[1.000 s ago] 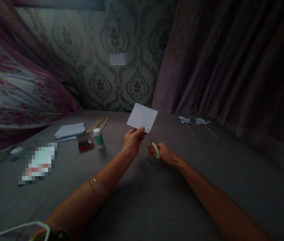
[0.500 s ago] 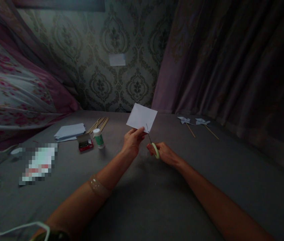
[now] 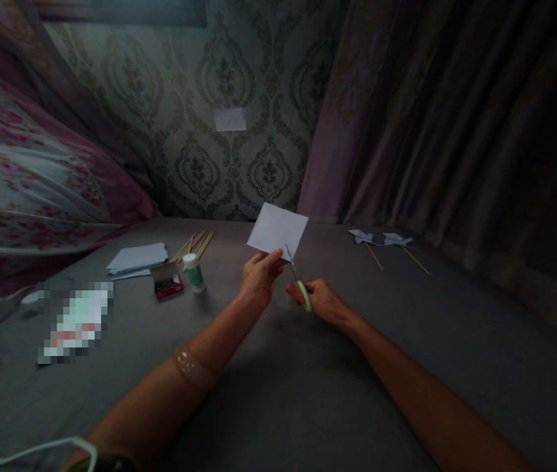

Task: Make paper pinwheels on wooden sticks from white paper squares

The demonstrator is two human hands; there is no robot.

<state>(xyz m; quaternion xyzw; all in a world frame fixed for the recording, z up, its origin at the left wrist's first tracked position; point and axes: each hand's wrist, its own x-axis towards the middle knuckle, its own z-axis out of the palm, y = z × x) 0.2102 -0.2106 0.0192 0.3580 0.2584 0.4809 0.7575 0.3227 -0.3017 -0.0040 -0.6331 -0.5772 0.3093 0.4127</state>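
A white sheet of paper point(image 3: 278, 227), roughly square, is held up tilted above the table. My left hand point(image 3: 259, 278) pinches its lower edge, thumb on the near face. My right hand point(image 3: 325, 299) is closed round the pale yellow-green handle of a pair of scissors point(image 3: 304, 295). The scissor blades point up and lie at the paper's lower edge, just right of my left thumb. One blade shows in front of the sheet; how far any cut reaches I cannot tell.
On the grey tabletop point(image 3: 278, 406), at left, are a paper stack point(image 3: 138, 257), wooden sticks point(image 3: 202, 246), a green-and-white bottle point(image 3: 193, 273), a small red box point(image 3: 168, 283), a blurred-out item point(image 3: 79, 321) and a white cable point(image 3: 27, 449). Two paper pinwheels point(image 3: 363, 237) on sticks lie at right.
Very little differs. My right hand and the scissors have shifted slightly left at the paper's lower edge. The left hand and sheet stay almost in place.
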